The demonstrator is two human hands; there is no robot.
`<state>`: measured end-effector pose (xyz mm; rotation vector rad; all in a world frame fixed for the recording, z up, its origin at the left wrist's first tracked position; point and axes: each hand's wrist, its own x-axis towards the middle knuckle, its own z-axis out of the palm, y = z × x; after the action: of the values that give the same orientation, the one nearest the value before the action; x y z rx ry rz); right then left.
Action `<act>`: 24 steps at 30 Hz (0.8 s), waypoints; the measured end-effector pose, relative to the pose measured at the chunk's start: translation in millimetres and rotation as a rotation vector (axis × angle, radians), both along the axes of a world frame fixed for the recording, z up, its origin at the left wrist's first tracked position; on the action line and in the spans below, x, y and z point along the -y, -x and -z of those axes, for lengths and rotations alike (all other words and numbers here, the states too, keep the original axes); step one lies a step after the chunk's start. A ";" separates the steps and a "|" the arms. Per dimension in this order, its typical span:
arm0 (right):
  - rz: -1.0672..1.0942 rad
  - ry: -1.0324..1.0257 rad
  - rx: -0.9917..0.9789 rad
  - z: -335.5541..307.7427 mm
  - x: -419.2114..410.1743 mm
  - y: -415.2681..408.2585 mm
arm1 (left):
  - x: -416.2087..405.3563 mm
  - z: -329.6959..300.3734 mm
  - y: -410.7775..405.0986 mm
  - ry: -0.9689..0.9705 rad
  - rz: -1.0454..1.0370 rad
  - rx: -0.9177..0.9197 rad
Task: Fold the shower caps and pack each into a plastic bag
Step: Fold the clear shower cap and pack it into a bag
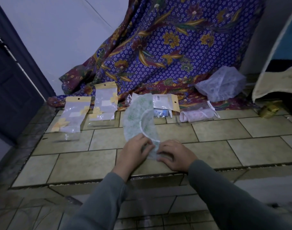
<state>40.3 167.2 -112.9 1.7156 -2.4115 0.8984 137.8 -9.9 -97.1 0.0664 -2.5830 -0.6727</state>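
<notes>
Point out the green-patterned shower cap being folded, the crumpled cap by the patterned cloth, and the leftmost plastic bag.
green-patterned shower cap (pixel 133 117): head view, on its curved outer band.
crumpled cap (pixel 221 84): head view, on its middle.
leftmost plastic bag (pixel 73 116): head view, on its clear front.

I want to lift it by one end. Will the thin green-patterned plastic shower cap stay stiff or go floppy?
Probably floppy: the thin green-patterned plastic shower cap is a translucent film folded into a crescent. It likely weighs little and may unfold, since both the left hand and right hand hold its near end.

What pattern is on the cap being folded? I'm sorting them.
Green leafy print on translucent white shower cap, head view.
</notes>
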 end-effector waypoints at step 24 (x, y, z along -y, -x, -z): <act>0.366 0.147 0.268 2.7 19.4 8.6 | 6.0 1.5 -15.6 -0.264 -0.024 0.034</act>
<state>31.7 147.7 -115.6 1.1125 -2.6174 1.2712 153.4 -15.9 -98.5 0.1951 -2.5056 -1.0077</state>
